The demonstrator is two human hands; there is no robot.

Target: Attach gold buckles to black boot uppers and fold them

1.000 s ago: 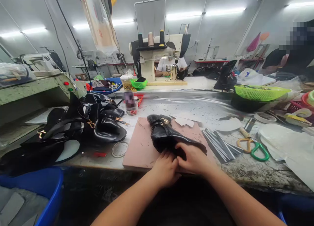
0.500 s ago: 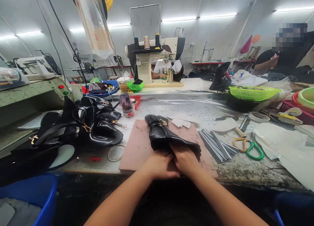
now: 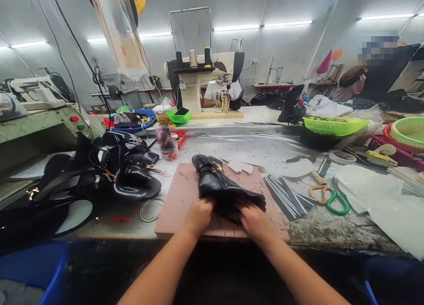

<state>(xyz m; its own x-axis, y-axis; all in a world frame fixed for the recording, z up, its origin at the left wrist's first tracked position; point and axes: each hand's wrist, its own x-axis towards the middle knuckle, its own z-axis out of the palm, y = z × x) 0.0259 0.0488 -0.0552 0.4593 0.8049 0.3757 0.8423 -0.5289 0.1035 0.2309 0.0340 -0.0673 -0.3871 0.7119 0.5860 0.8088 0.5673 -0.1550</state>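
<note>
A black leather boot upper (image 3: 212, 177) with a gold buckle and straps lies on a pink board (image 3: 175, 203), its wide opening towards me. My left hand (image 3: 199, 217) is closed on the left part of the opening's near edge, fingertips tucked out of sight. My right hand (image 3: 255, 219) grips the right part of that edge near its scalloped rim, fingers partly inside the shaft. Between the two hands the dark opening gapes.
More black boot uppers (image 3: 132, 177) are heaped at the left beside a tape roll (image 3: 151, 209). Grey strips (image 3: 288, 197), green-and-orange-handled scissors (image 3: 337, 202) and white sheets (image 3: 374, 190) lie right. A sewing machine (image 3: 195, 91) stands behind; a co-worker (image 3: 356, 82) is at far right.
My hands have moved apart, the left one shifting left along the boot's edge. The opening between them shows more. The whole view has shifted slightly.
</note>
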